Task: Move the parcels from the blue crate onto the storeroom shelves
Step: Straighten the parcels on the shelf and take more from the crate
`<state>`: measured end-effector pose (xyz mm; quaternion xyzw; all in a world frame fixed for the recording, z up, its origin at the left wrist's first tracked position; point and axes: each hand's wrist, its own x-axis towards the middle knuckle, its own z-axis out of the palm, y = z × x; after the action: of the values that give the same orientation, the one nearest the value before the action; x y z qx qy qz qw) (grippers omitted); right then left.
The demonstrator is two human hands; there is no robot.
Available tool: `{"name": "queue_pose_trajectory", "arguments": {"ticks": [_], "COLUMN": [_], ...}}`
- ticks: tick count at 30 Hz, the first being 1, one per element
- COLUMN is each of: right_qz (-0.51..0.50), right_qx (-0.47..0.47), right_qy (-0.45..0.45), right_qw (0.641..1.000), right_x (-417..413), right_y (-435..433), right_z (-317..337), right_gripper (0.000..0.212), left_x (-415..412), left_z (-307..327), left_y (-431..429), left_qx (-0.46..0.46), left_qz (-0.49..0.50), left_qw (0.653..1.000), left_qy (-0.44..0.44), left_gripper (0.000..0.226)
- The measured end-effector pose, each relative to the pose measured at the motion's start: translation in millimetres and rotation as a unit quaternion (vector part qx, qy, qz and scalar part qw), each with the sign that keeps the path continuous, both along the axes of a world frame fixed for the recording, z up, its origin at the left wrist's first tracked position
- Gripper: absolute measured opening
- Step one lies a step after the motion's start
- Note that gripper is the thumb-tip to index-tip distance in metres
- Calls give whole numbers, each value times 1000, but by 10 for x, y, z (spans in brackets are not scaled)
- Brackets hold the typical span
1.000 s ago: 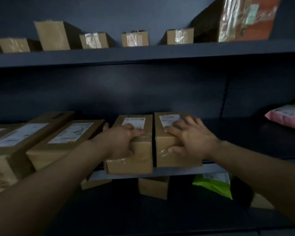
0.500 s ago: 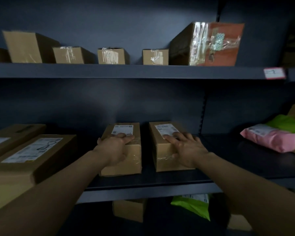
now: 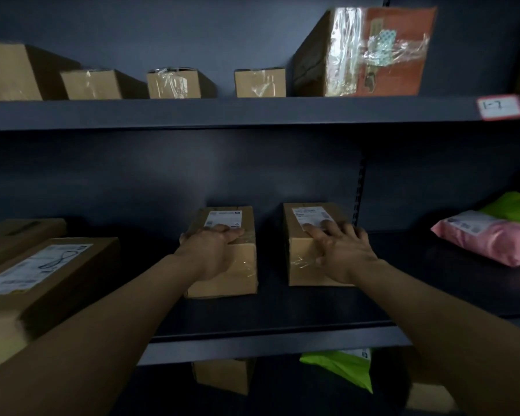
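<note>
Two small cardboard parcels with white labels stand side by side on the dark middle shelf (image 3: 282, 345), set back from its front edge. My left hand (image 3: 212, 250) rests on top of the left parcel (image 3: 242, 276), its fingers lying flat across the top by the label. My right hand (image 3: 341, 250) presses on the right parcel (image 3: 300, 267), with its fingers spread over the top and its thumb on the front face. The blue crate is out of view.
Larger labelled boxes (image 3: 42, 265) fill the shelf's left end. A pink mailer (image 3: 487, 240) and a green bag (image 3: 515, 205) lie at the right. Several small boxes and a big orange box (image 3: 379, 52) sit on the upper shelf (image 3: 252, 112). Below are a box (image 3: 222, 375) and a green bag (image 3: 342, 369).
Both parcels have slid from the shelf's front edge deeper onto the shelf under my hands. My left hand went from gripping its parcel's end to lying flat on top.
</note>
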<state>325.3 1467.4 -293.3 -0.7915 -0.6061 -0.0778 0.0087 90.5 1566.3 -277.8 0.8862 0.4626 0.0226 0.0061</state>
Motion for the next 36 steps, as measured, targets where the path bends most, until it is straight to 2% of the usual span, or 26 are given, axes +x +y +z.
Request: {"name": "queue_pose_trajectory", "arguments": {"ticks": [31,36], "right_qz": [25,10], "right_qx": [35,26], "right_qy": [-9,-13], "right_qw": [999,1000], "right_x": [281,141], "right_y": [90,54], "right_z": [-112,-29], "right_gripper": [70,88], "left_x": [351,364], "left_z": [-43,0], "left_y": [164,58], "left_qx": [5,7], "left_qz": [17,30], "left_qw": [1000,1000], "left_qy": [-14,7], "left_gripper": [70,79]}}
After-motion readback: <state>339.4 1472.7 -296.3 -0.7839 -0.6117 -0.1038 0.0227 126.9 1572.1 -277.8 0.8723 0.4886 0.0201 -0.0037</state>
